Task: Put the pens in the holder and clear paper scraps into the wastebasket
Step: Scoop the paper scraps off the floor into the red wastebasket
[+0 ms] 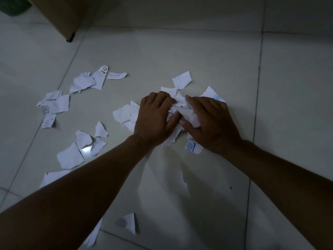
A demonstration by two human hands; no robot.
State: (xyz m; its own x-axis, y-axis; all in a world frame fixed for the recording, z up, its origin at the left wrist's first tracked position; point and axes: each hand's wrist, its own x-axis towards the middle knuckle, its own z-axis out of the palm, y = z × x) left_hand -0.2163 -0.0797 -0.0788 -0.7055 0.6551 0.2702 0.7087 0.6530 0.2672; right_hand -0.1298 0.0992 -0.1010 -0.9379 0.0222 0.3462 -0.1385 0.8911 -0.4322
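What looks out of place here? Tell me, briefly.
Torn paper scraps are strewn across the tiled floor, mostly to the left. The left hand and right hand are bunching a crumpled wad together. One scrap with blue print lies by the right wrist.

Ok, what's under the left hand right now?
The left hand rests on torn paper scraps on the tiled floor; white edges stick out beside it. Its fingers meet the crumpled wad that the right hand grips. What lies under the palm is hidden.
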